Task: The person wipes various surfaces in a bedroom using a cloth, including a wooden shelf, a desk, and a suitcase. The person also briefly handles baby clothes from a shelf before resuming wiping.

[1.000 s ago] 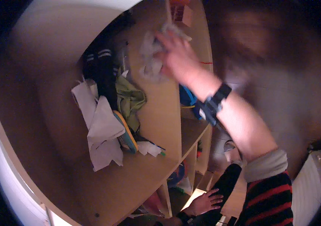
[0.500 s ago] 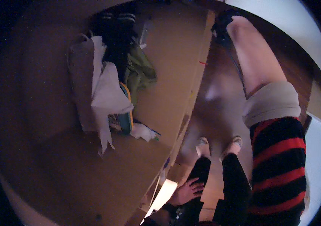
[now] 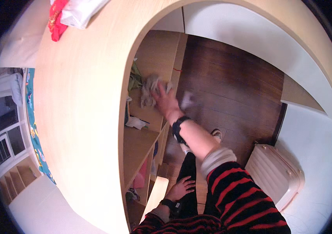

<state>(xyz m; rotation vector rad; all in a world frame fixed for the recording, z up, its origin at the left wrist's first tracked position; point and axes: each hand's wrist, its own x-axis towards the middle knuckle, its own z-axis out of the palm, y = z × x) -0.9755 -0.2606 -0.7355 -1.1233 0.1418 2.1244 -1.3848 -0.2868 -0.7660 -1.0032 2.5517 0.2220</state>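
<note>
My right hand (image 3: 166, 102) reaches forward over a wooden shelf board, its fingers pressed on a crumpled greyish cloth (image 3: 149, 91). Motion blurs the cloth, and part of it lies hidden under the fingers. My left hand (image 3: 182, 189) rests on my left thigh with its fingers spread and nothing in it. Beyond the cloth sits a green fabric item (image 3: 135, 78), partly cut off by the cabinet's edge. A white crumpled piece (image 3: 136, 123) lies nearer to me on the shelf.
A large pale wooden panel (image 3: 84, 109) fills the left, its curved edge beside my right arm. A cream suitcase (image 3: 273, 175) stands at right on the dark wooden floor (image 3: 228, 74). Lower shelves hold a pink item (image 3: 139, 177). Red fabric (image 3: 58, 19) and a white bag (image 3: 81, 13) lie upper left.
My view has drawn back from inside the shelf, so the pale panel now shows. My right arm has swung left over the shelf, with the cloth under its hand. The left hand stays on the thigh.
</note>
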